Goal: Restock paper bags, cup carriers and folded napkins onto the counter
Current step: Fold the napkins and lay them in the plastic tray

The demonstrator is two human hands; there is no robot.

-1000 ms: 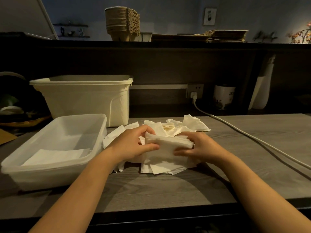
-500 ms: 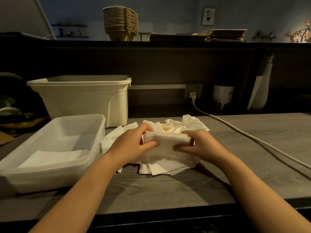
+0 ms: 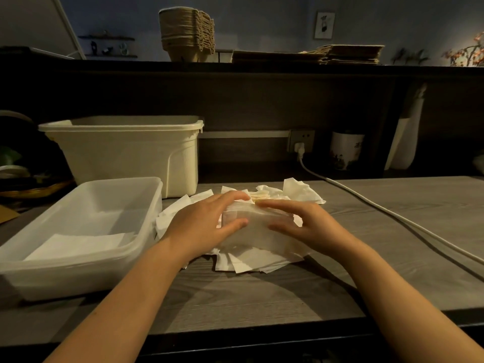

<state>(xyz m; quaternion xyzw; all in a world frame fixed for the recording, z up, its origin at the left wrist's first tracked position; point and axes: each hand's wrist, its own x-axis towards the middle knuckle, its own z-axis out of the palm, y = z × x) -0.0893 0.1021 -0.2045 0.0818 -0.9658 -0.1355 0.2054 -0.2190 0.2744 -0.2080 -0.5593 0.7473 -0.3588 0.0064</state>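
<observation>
**Dim room, one warm pool of light on the worktop**

Warm light falls from above onto the grey worktop [image 3: 340,297]. The white napkins [image 3: 262,260] and the clear tub [image 3: 146,205] are the brightest patches. The napkin pile throws a soft, dark shadow toward the near edge, and the white cable [image 3: 392,218] trails one on its near side. The recess under the upper counter [image 3: 262,66] is almost black. The back wall [image 3: 262,22] reads dull blue, with a warm glow in the top right corner. Long straight edges bow with the wide lens. The fingers [image 3: 277,204] of the right hand [image 3: 314,229] look slightly smeared.
</observation>
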